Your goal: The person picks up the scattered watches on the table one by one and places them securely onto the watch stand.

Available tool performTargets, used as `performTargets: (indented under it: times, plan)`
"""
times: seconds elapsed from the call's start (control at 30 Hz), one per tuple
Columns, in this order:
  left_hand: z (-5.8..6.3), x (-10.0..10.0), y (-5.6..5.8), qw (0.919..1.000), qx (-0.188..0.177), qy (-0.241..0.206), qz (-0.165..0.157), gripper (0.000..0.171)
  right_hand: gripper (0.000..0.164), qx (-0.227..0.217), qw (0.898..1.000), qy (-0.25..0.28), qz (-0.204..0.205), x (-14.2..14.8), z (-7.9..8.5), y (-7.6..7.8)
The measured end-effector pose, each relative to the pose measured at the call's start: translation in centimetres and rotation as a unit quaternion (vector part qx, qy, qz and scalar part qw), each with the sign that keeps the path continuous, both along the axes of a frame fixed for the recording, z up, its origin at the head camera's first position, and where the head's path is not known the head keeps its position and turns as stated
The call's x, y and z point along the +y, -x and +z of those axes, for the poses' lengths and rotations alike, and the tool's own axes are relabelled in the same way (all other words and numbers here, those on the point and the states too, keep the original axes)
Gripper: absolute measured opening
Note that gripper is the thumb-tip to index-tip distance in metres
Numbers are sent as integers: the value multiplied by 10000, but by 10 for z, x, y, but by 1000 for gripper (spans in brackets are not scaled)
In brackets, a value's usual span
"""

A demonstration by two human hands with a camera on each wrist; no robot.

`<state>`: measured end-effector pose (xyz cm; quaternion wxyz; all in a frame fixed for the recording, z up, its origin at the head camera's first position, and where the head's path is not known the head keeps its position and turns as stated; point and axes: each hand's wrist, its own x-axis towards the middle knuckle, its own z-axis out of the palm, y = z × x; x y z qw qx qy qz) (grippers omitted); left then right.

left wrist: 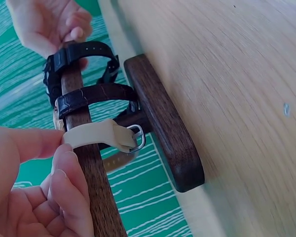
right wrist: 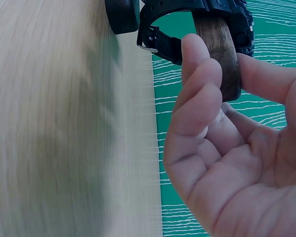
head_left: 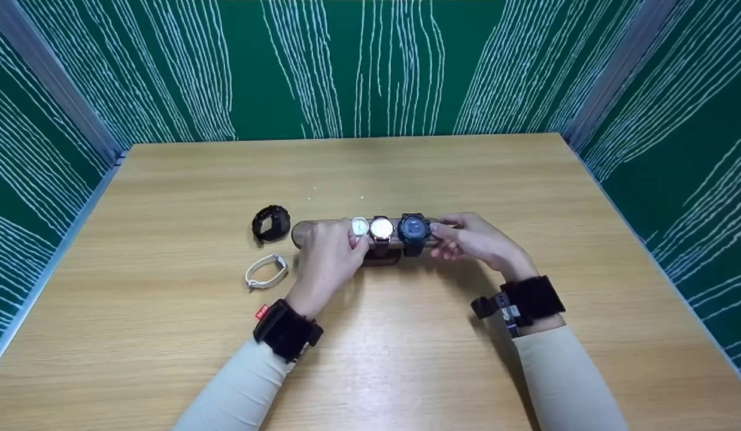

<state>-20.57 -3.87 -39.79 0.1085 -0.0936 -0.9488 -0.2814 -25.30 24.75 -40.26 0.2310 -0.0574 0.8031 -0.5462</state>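
A dark wooden watch stand (head_left: 304, 232) carries three watches side by side on its bar. My left hand (head_left: 330, 254) pinches the small watch (head_left: 360, 227) with the cream strap (left wrist: 91, 134) between thumb and finger; its strap loops round the bar and its buckle shows in the left wrist view. Beside it sits a watch with a shiny round face (head_left: 381, 228) and a dark brown strap (left wrist: 96, 96). A chunky black watch (head_left: 413, 228) is rightmost. My right hand (head_left: 484, 242) holds the bar's right end (right wrist: 224, 74), thumb on one side and curled fingers on the other.
Left of the stand, a black watch (head_left: 279, 221) lies on the wooden table (head_left: 370, 359), with a white-strapped watch (head_left: 282, 263) nearer me. Green panels (head_left: 406, 72) with white streaks enclose the back and sides. Small white specks dot the table behind the stand.
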Motion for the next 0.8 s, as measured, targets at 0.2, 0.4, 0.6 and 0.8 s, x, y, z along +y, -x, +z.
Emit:
performTargets:
  times: [0.2, 0.4, 0.6, 0.8]
  plan:
    - [-1, -1, -1, 10000, 73, 61, 27, 32, 58, -22, 10000, 0, 19, -1, 0, 0]
    - [0, -2, -2, 9994, 146, 306, 83, 35, 52, -107, 9998, 152, -16, -1, -1, 0]
    - [1, -3, -4, 9977, 285, 610, 98, 35, 48, -121, 9996, 264, -24, -1, -1, 0]
    - [-1, -1, -6, 9969, 352, 695, 78, 36, 52, -104, 9997, 214, -18, 0, -1, 0]
